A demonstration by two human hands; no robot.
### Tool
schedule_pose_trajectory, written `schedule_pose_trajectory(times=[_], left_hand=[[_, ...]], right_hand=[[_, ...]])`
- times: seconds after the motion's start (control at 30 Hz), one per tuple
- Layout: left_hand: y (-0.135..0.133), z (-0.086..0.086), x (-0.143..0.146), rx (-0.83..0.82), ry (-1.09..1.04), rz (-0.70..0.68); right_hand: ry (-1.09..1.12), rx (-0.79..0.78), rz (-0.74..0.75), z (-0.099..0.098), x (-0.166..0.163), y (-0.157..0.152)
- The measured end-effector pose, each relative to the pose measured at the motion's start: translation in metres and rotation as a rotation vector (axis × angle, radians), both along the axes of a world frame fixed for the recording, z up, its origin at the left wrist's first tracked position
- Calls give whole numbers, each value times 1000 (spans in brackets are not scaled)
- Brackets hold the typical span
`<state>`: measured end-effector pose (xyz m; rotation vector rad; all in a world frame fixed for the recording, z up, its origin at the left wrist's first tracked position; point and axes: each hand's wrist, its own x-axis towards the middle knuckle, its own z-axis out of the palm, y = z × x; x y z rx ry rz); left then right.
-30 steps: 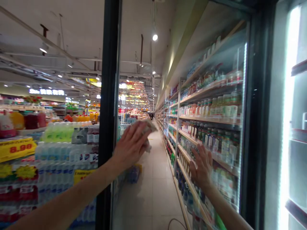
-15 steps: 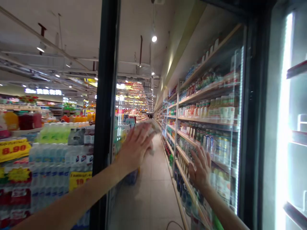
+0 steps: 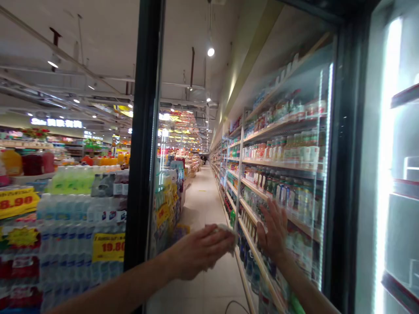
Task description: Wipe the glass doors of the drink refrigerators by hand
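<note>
A pale, crumpled cloth [image 3: 231, 235] is gripped in my left hand [image 3: 201, 253], whose fingers press over it at the lower middle of the glass door. Part of the cloth lies hidden under those fingers. To the right, my right hand [image 3: 273, 226] has its fingers spread and its palm toward the pane; it holds nothing and appears to rest on the glass. Both forearms reach up from the bottom of the view. A black door frame [image 3: 145, 131] borders the pane on the left.
Past the glass runs a pale floor aisle [image 3: 196, 192] beside wooden shelves [image 3: 258, 192] full of bottles. Stacked bottle packs with a yellow price sign [image 3: 109, 247] stand at left. On the right is a lit cooler interior with a bright light strip [image 3: 388, 144].
My left hand has moved down and to the right with the cloth, from the middle of the pane to lower on it. My right hand stays nearly in place.
</note>
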<state>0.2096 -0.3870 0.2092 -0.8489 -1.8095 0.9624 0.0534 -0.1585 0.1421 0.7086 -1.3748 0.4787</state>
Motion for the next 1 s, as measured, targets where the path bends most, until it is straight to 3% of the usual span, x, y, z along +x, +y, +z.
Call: schedule_pose_trajectory(times=[0.07,0.17,0.23,0.3,0.37,0.43,0.5,0.57,0.63,0.67,0.77,0.83,0.87,0.97,1.0], left_hand=[[-1,4,0,7,2,3],[-6,33,1,395,225,66],[-5,39,1,562,321,96],[0,24,0,442,249,82],[4,2,-2,148,70,35],[4,-3,-3,-28,-33,11],[-1,13,-3,91,45,35],[-5,37,-2,364,218,76],[-5,46,-3,495,295,92],[-3,42,-4,450,264,82],[7,16,-7,67,31,-1],[13,11,-10,-13,-25,-13],[16,16,-12,59,9,2],[24,36,-17,470,235,79],[28,39,-20,524,273,82]], right_hand=[[1,7,-1,0,0,1],[26,1,1,-1,-1,2],[34,-4,5,0,-1,3],[32,-4,13,0,-1,3],[28,0,17,0,-1,3],[23,2,16,0,-1,3],[22,-1,14,0,-1,3],[27,-7,11,1,0,2],[31,-7,7,1,0,1],[34,-7,6,1,0,1],[22,-4,-1,0,-1,1],[11,5,-2,-2,-3,2],[6,9,-1,-3,-4,3],[19,0,7,-4,-3,3],[17,-10,7,-1,-1,2]])
